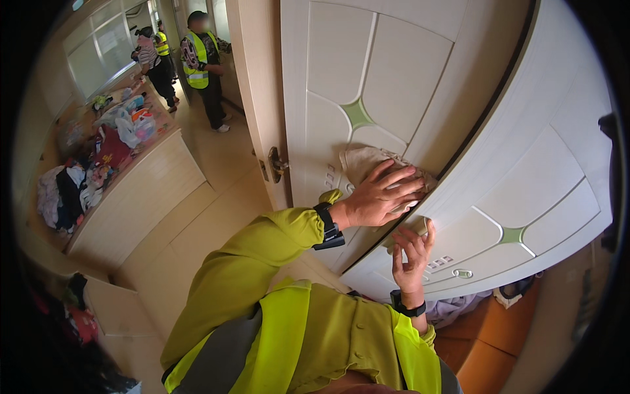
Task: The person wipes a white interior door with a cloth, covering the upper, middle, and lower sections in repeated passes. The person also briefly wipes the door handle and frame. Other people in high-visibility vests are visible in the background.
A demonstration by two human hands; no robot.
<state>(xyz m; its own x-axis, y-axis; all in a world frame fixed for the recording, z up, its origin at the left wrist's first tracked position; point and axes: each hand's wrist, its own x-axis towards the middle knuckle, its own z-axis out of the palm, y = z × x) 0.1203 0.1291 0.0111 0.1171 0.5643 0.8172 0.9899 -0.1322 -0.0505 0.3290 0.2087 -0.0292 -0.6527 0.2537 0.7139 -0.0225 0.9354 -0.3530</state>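
My left hand (386,194) presses flat on a crumpled cream cloth (364,162), fingers spread against a pale wardrobe door panel (379,74). Part of the cloth is hidden under the palm. Just below and to the right, my right hand (413,258) has its fingers bent around a beige door handle (421,225). This handle sits near the edge of a second pale door (531,177), which stands at an angle to the first. A dark gap (485,115) runs between the two. Both doors carry white curved lines and green diamond-shaped inlays.
A room door with a metal lever handle (279,165) stands at the left. Clothes and plastic bags (130,123) cover a long low cabinet (142,216). People in safety vests (199,59) stand beyond. Orange-brown wood (482,344) and lilac fabric (457,308) show below the right door.
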